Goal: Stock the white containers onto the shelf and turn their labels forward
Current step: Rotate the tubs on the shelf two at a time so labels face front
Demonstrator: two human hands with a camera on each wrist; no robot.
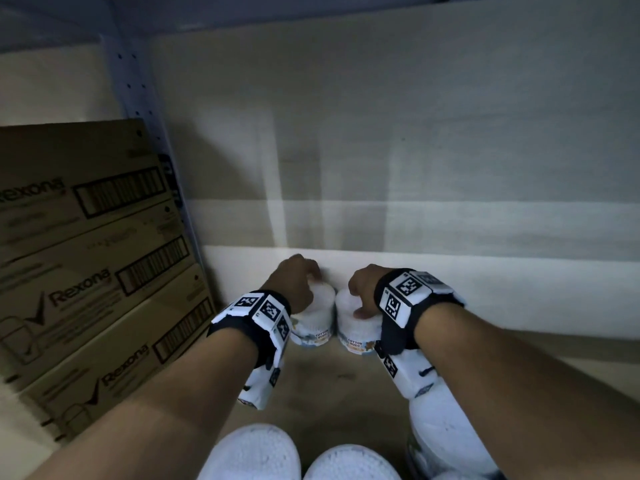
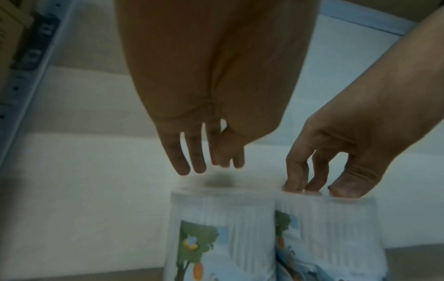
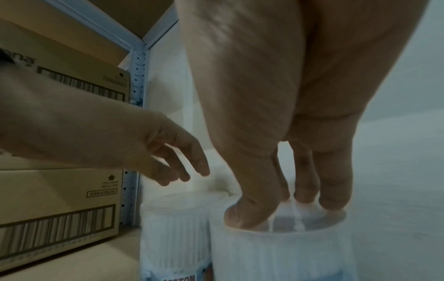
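Two white cotton-bud containers stand side by side on the shelf board, both labels turned toward me. My left hand (image 1: pixel 296 280) hovers over the left container (image 1: pixel 317 322). Its fingers (image 2: pixel 179 161) hang straight just above the lid, not touching it. My right hand (image 1: pixel 362 297) grips the right container (image 1: pixel 356 329) from above, thumb (image 3: pixel 242 214) on the near rim and fingertips (image 3: pixel 334 199) on the lid. The left wrist view shows the left container (image 2: pixel 221 228) and the right container (image 2: pixel 324 224) touching each other.
Stacked brown Rexona cartons (image 1: pixel 90 258) fill the left side, behind a perforated shelf post (image 1: pixel 152 140). A pale back wall (image 1: pixel 450 289) runs right behind the containers. Several more white containers (image 1: pixel 349 462) sit close to me at the bottom edge.
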